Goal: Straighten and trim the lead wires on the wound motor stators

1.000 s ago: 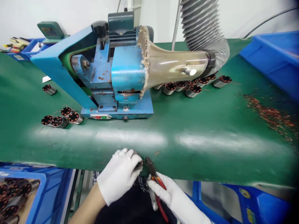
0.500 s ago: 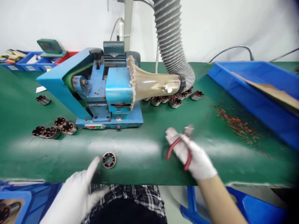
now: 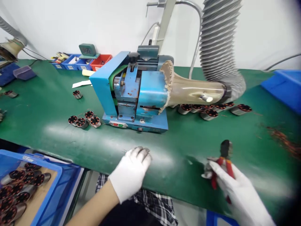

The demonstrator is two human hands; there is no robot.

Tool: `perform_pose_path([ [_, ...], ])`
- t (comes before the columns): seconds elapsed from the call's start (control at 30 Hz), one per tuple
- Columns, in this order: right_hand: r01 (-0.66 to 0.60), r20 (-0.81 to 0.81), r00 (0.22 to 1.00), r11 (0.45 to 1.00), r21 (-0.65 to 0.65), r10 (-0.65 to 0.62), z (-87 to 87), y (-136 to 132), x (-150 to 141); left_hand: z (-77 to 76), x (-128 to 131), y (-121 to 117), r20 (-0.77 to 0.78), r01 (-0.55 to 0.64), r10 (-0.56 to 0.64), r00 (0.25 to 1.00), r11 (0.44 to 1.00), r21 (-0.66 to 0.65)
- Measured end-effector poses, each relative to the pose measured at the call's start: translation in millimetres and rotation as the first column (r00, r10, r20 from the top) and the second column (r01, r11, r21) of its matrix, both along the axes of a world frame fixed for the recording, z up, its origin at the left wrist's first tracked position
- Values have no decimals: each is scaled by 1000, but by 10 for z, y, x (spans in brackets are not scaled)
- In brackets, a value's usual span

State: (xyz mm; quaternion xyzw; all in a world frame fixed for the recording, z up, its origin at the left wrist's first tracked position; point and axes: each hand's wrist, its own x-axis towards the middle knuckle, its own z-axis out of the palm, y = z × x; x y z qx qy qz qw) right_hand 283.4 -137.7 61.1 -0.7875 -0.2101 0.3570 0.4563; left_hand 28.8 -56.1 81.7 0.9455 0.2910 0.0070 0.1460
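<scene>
My left hand [image 3: 130, 174], in a white glove, rests on the green bench [image 3: 183, 144] near its front edge. Its fingers are curled downward and pressed together, and whatever lies beneath them is hidden. My right hand [image 3: 240, 191], also gloved, grips red-handled cutting pliers [image 3: 223, 160] at the lower right, with the dark jaws pointing away from me just above the bench. A blue bench machine [image 3: 138, 94] stands behind my left hand.
A clear suction hood [image 3: 195, 91] on a grey ribbed hose [image 3: 218, 47] joins the machine. Wound motor cores sit left of it [image 3: 82, 121] and under the hood [image 3: 211, 110]. A blue crate of cores [image 3: 21, 188] is at lower left. Copper scraps [image 3: 284, 141] lie at right.
My left hand went back onto the bench over the spot where a wound core lay. My right hand drew the pliers nearer and to the right. The view swung left.
</scene>
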Motion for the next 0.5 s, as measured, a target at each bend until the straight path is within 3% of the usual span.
perform_pose_path([
  [0.07,-96,-227,969,995,20,98,-37,-105,-169,-27,33,62,-142,13,-9,990,1000,28],
  [0.13,-224,-421,886,974,-19,195,-69,-247,-326,-46,61,48,-220,-13,26,975,998,57],
  [0.23,-400,-545,785,913,-84,294,-62,-436,-554,-48,92,-38,-211,-137,149,966,988,70],
  [0.37,-559,-532,720,826,-66,445,-35,-506,-807,-41,109,-76,-111,-223,217,970,974,-44],
  [0.5,-629,-364,746,770,-107,558,-115,-457,-957,-50,94,-34,-79,-194,186,979,974,-116],
])
